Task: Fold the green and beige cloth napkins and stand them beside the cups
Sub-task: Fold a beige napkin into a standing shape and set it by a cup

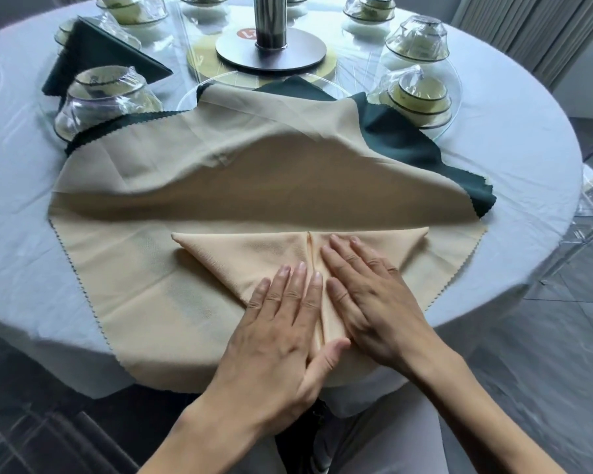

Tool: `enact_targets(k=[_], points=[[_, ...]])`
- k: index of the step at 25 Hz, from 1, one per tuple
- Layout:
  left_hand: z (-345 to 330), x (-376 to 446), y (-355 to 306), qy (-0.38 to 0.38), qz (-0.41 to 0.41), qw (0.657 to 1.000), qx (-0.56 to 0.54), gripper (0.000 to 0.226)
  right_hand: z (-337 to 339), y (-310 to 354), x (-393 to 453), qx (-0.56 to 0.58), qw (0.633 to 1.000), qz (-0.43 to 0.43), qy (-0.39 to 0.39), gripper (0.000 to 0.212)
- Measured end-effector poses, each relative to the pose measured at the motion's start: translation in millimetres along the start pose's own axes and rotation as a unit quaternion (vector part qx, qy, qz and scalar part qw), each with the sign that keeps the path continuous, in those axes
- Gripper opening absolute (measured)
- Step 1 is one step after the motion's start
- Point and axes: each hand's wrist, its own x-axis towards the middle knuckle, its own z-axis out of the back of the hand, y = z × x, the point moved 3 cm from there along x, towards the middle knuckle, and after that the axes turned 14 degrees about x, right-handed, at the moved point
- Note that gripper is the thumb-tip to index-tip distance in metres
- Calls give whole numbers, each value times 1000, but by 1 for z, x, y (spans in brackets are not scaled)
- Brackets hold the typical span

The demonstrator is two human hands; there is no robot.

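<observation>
Round and draped in a pale cloth, the table (493, 159) fills the head view, seen from above by a seated person. At its near edge lies a folded beige napkin (240, 254), shaped as a downward-pointing triangle with a seam running down its middle. It rests on a larger beige cloth (124, 275) spread flat, whose far half is doubled back toward the viewer in a loose hump. Dark green cloth (407, 142) shows beneath that, poking out at the far right and far left. The left hand (288, 323) lies flat with fingers straight and spread, pressing the napkin just left of the seam; the right hand (373, 289) does the same just right of it, palm down, fingers extended. Farther back, a folded green napkin (96, 56) sits at the upper left, possibly propped up, though the angle makes this hard to judge. Cup sets (421, 94) wrapped in clear film ring a metal turntable stand (271, 46) at the centre.
</observation>
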Motion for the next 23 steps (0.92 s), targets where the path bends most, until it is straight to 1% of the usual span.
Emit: enact_targets(k=[2,5,7,8,10,11,12,13,14,15,16,17,18,19,20,21,22,23], points=[[-2,3,-7,-4,14,1000,5,70,7,-4,5,-9,1000,-20,-3,74],[-3,6,-14,-1,22,1000,-6,67,5,-6,8,-71,996,-34,30,77],[-3,7,-14,7,25,999,-23,67,8,-11,13,-76,995,-46,34,77],[-2,7,-15,13,26,999,-25,67,12,-17,16,-76,995,-62,24,77],[-5,6,-18,38,18,999,-32,66,22,-19,14,-117,990,-73,-32,74],[-3,6,-19,51,19,997,-49,66,24,-12,8,-116,990,-57,-64,69],[-3,6,-17,56,22,995,-74,69,22,1,-2,-76,993,-28,-86,64],[0,8,-11,45,36,991,-124,73,16,16,-15,-6,998,-8,-63,61],[5,11,-2,57,50,976,-202,73,6,30,-28,49,999,8,-16,62],[11,15,5,87,69,932,-344,66,-4,39,-39,70,997,12,31,62],[13,16,12,114,106,856,-493,62,-12,44,-45,61,997,13,46,61],[16,16,19,115,132,788,-590,62,-20,44,-50,26,999,20,32,60],[19,16,24,108,137,766,-619,62,-26,43,-51,-12,1000,20,14,59],[19,16,28,106,126,786,-595,61,-29,42,-50,-42,999,8,1,58],[19,19,33,105,103,842,-520,60,-32,39,-49,-58,998,2,-14,58],[15,20,40,113,69,908,-397,63,-33,39,-47,-60,998,5,-22,59],[6,21,51,126,38,955,-265,71,-35,38,-48,-64,997,10,-32,59],[-1,21,68,137,29,979,-145,81,-37,36,-48,-70,997,11,-36,59]])
